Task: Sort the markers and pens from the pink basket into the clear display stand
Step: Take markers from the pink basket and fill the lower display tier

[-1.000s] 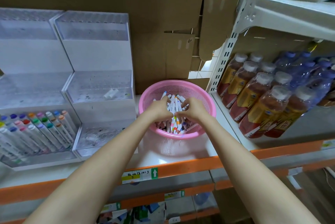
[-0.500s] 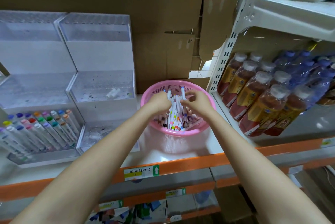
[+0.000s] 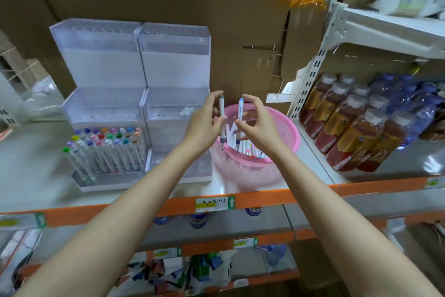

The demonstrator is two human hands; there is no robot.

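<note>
A grey-capped pen [image 3: 221,118] and a blue-capped pen [image 3: 240,111] stand upright side by side in the air, caps up and tips down, close together but apart. They are just above the near left part of the pink basket [image 3: 292,133]. The left hand [image 3: 204,125] pinches the grey-capped pen at mid-barrel between thumb and fingertips. The right hand [image 3: 260,125] pinches the blue-capped one the same way, its other fingers arched loosely above. A loose heap of markers [image 3: 250,148] lies in the basket below them, so much of the sorting is probably still ahead.

Just beside the basket on the left is the clear display stand [image 3: 173,68], two stepped units set against each other. The lowest tier of the left unit holds rows of standing markers [image 3: 108,150] with coloured caps. The unit nearest the basket looks almost empty, though blur makes it hard to say what the small pale thing on its middle tier is.

Both grips are light, so a pen could swivel or slip on the way across and fall back into the heap or past the orange shelf edge [image 3: 265,198]. A forearm swinging left could also knock the filled rows askew or shove the basket. Seating two pens at once splits attention, and a tip that misses its slot could skid across the plastic. Packed bottles [image 3: 356,133] fill the shelf on the right, well clear of the hands.
</note>
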